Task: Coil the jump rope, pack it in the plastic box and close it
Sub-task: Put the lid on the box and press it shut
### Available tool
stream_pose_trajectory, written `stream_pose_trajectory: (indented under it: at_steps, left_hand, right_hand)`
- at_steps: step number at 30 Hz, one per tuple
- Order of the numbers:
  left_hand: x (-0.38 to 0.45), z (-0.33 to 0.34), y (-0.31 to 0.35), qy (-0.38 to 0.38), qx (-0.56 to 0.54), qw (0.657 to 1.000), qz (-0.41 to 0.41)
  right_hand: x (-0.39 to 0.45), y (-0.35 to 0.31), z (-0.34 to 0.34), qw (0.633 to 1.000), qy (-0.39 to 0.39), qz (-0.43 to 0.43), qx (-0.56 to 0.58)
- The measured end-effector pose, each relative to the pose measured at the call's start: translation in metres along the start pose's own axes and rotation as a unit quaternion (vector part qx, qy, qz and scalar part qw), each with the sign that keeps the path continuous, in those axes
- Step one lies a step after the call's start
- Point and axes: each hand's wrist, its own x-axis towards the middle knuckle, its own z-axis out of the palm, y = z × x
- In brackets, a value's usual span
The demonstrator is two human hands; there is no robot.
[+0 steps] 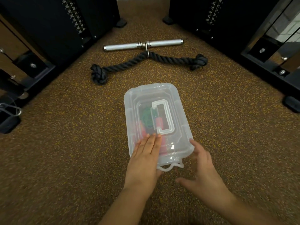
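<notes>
Closing step, by the look of it. Translucent rectangular plastic box (158, 120) on the speckled brown rubber floor (65, 151), lid on, white carry handle (163, 117) folded flat on top. Coiled jump rope (148, 119) already inside: green cord and red handles visible through the lid, packed toward the middle and near end.

Left hand (146, 153) flat on the near left part of the lid, fingers straight, pressing, not gripping. Right hand (203, 169) just beside the near right corner, fingers spread and relaxed, holding nothing; fingertip seems to touch the corner, blurred, so not certain.

Near-end white latch clip (170, 166) hanging loose below the rim, apparently not snapped. Far-end latch: cannot tell.

Next move likely needs: lid held down with left, latch swung up over the rim with right and pressed home. Then check far end.

Beyond the box, well apart: black braided rope attachment (146, 64) and chrome bar handle (142, 44).
</notes>
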Motion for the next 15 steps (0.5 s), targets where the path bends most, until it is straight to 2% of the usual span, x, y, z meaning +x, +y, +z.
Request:
stream_pose_trajectory:
  at_steps: [2, 4, 9, 15]
  left_hand:
    - [0.002, -0.001, -0.001, -0.006, 0.006, 1.0, 0.003]
    - [0.002, -0.002, -0.001, -0.009, 0.006, 1.0, 0.005]
    - [0.006, -0.003, -0.005, -0.005, -0.014, 1.0, 0.019]
    - [0.014, -0.005, -0.017, 0.002, -0.057, 0.998, 0.034]
  right_hand:
    - [0.004, 0.006, -0.005, 0.967, 0.037, -0.111, -0.226]
    - [0.016, 0.01, -0.007, 0.926, 0.051, -0.188, -0.324]
    - [0.042, 0.013, -0.016, 0.888, 0.001, -0.294, -0.353]
    - [0.046, 0.01, -0.023, 0.893, -0.007, -0.326, -0.311]
